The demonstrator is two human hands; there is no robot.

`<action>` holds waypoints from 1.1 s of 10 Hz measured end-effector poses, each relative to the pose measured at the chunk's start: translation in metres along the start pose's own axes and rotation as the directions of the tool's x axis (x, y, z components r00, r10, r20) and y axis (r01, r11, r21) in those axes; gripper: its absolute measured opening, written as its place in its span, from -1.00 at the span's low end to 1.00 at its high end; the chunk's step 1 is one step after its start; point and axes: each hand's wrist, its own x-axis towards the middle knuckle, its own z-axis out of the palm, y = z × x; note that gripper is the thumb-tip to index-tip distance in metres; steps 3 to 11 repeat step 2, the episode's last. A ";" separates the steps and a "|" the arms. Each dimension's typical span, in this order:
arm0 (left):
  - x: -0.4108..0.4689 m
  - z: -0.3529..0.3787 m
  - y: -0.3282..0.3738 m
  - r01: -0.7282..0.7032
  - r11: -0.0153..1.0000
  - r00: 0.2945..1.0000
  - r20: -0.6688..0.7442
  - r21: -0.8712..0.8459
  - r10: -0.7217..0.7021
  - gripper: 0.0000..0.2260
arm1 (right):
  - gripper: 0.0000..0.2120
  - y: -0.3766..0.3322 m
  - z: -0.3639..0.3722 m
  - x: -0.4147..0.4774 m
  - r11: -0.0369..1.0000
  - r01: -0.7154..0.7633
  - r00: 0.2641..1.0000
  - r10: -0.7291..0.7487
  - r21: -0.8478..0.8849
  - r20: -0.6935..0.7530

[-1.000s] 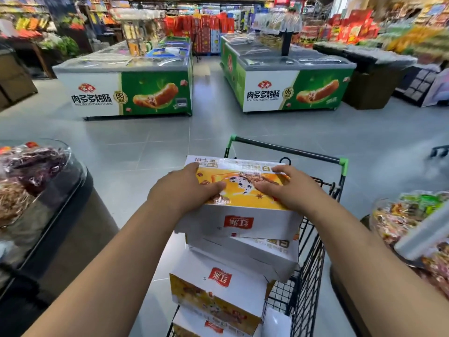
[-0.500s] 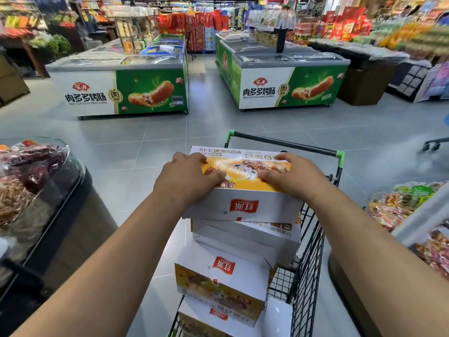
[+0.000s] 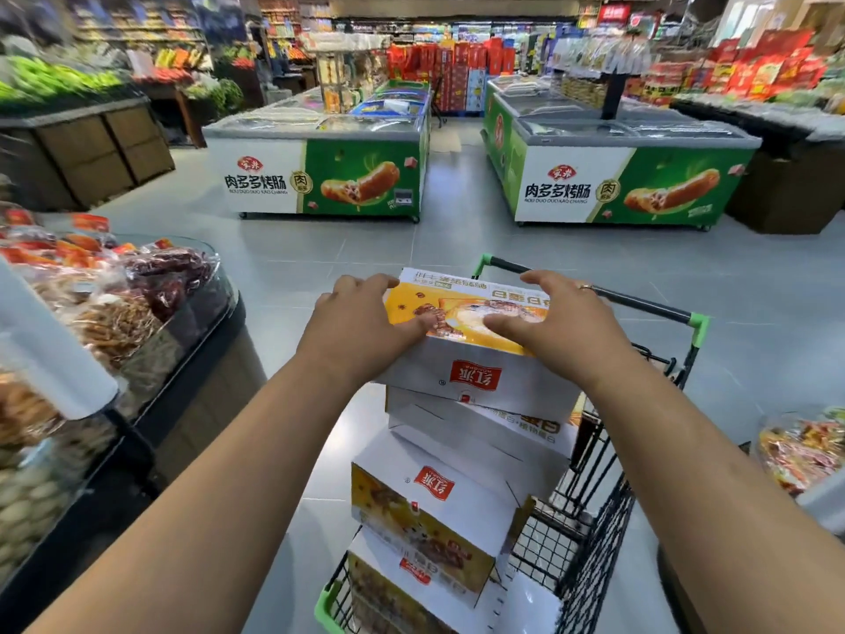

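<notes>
Two freezers (image 3: 320, 176) stand beyond the cart (image 3: 640, 305); left hand (image 3: 361, 334) and right hand (image 3: 564, 334) fingers grasp top box (image 3: 475, 375).

You get bright, even store light, with soft glare on the floor (image 3: 457, 249). Your wide lens bows the edges; side displays (image 3: 105, 308) blur, the top box (image 3: 457, 298) sharper.

Supermarket; chest freezers (image 3: 315, 176), produce shelves (image 3: 55, 80)

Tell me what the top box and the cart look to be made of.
Top box: printed cardboard, it seems, with a slight sheen; folded seams and sharp creased edges show. Cart: dark coated metal wire, judging by its thin welded grid. Its green corner pieces look like moulded plastic.
</notes>
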 end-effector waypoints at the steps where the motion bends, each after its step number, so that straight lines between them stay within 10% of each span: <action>1: -0.023 -0.013 -0.004 0.064 0.998 0.996 -0.057 -0.001 -0.064 -0.34 | -0.24 -0.005 0.004 -0.004 0.996 0.084 0.995 -0.084 0.000 0.053; 11: -0.062 -0.028 -0.006 0.165 0.986 0.971 -0.173 -0.013 -0.165 -0.32 | -0.26 -0.022 -0.005 -0.015 0.973 0.222 0.969 -0.227 0.061 0.097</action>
